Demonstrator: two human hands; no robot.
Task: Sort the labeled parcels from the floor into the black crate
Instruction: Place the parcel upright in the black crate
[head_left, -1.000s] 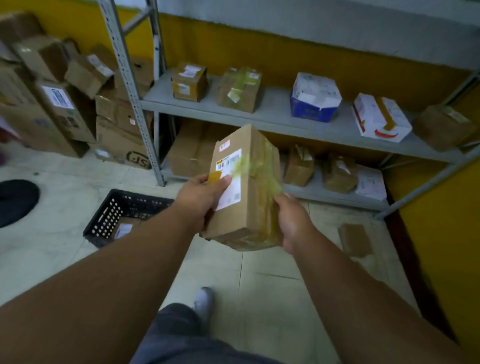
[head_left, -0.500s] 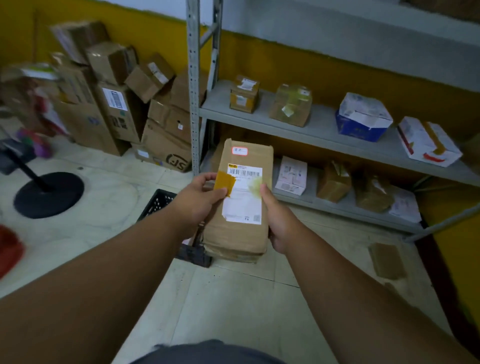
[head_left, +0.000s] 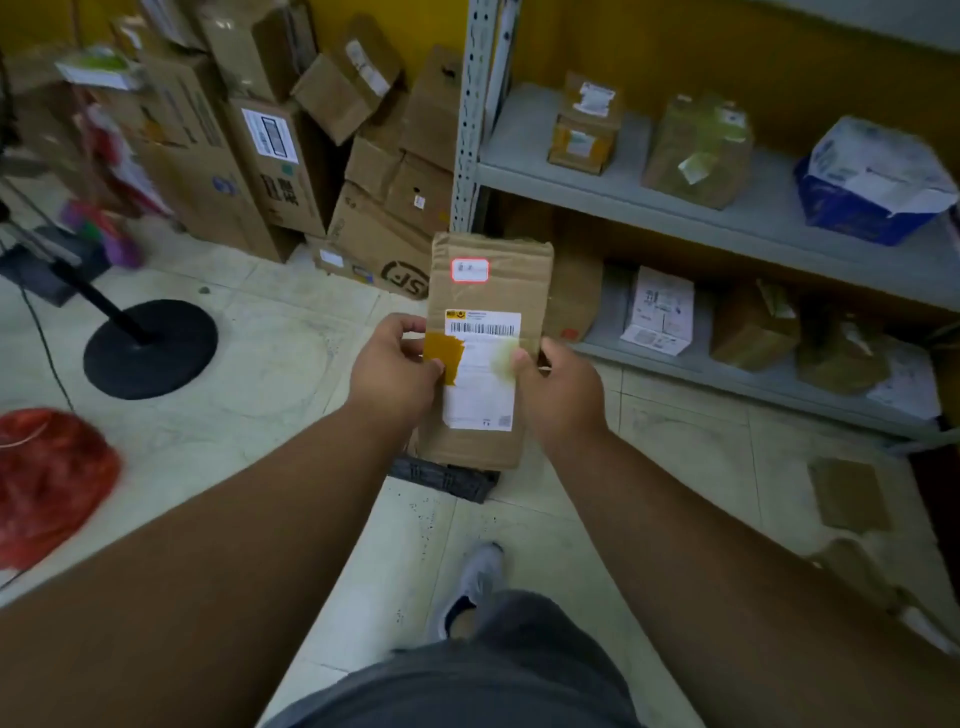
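Brown cardboard it was, the parcel (head_left: 488, 358), with a white barcoded label (head_left: 480, 369), black stripes across its top, a mustard tape patch at the label's left edge and a small red-bordered sticker above it. Just under the parcel, a sliver of the black crate (head_left: 441, 475). Left of the parcel, a black round stand base (head_left: 150, 348) and a red mesh bundle (head_left: 49, 483) on the pale cream floor (head_left: 270, 384). Right of the parcel, a grey shelf (head_left: 727, 202) against a yellow wall (head_left: 675, 47), with a blue-and-white box (head_left: 872, 182).
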